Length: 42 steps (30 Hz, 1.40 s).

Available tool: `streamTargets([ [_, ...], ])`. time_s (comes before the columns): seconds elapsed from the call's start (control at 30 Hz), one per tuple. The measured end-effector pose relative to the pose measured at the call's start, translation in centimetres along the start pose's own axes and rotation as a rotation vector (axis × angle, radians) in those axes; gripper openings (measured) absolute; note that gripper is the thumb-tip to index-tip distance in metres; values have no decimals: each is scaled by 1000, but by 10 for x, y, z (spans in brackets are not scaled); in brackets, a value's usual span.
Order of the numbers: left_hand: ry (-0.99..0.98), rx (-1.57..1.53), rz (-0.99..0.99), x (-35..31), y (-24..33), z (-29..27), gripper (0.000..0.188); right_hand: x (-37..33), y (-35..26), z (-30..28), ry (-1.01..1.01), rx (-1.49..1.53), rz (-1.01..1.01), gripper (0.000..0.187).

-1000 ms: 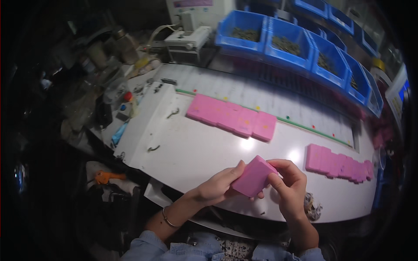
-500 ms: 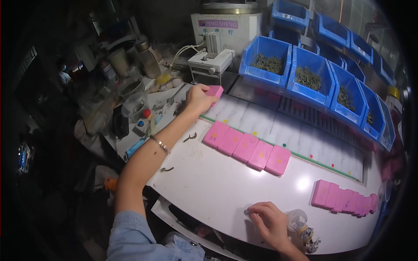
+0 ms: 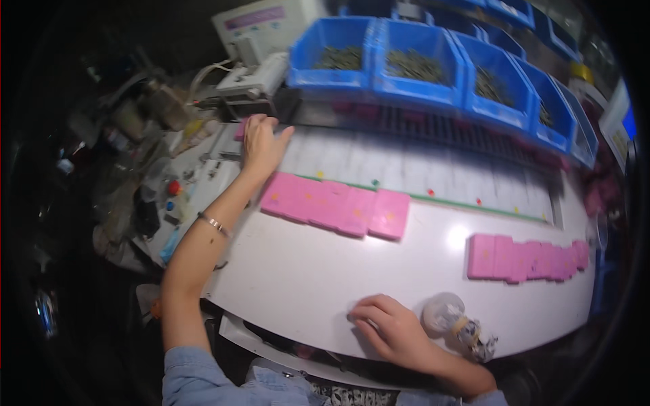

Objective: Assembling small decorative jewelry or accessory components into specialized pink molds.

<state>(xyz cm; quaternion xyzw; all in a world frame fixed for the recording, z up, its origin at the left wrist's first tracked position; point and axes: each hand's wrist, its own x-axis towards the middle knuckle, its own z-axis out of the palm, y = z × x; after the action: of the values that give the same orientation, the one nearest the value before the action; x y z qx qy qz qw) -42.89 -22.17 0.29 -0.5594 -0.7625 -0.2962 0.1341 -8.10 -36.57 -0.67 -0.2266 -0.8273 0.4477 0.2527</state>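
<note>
At the far left of the work surface, my left hand (image 3: 263,145) is stretched out, back up, thumb apart from the fingers. Just left of its fingers a pink block (image 3: 240,130) shows in part; the hand hides the rest. Nearer, a row of several flat pink blocks (image 3: 338,206) lies side by side on the white table (image 3: 291,284). My right hand (image 3: 389,331) rests near the front edge with curled fingers. A small dark tip shows at its fingertips, too blurred to name. Beside that hand lies a clear round bulb with a wrapped, banded end (image 3: 443,312).
A second row of pink blocks (image 3: 525,259) stands at the right. Blue bins (image 3: 420,81) with small greenish pieces overhang the back, above a white marked panel (image 3: 379,159) with coloured dots. A white device (image 3: 254,78) and clutter, including a red button (image 3: 175,187), are at left.
The whole view has shifted, with the table's things further left and higher. The left hand held a pink block; now its thumb is apart and the block shows beside its fingers. The right hand stays curled.
</note>
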Motion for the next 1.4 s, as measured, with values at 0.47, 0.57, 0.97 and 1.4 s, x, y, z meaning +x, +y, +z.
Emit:
streamTargets([
  [0.47, -601, -547, 255, -159, 180, -42, 61, -21, -12, -14, 623, -337, -182, 50],
  [0.57, -749, -1094, -96, -174, 179, -76, 62, -25, -28, -30, 489, -469, -105, 92],
  [0.97, -1105, -1632, -904, -232, 198, -107, 66, -53, -30, 1, 666, -465, -170, 72],
  [1.4, -810, -1733, -861, -249, 199, -102, 66, -72, -59, -6, 424, -199, -215, 19],
])
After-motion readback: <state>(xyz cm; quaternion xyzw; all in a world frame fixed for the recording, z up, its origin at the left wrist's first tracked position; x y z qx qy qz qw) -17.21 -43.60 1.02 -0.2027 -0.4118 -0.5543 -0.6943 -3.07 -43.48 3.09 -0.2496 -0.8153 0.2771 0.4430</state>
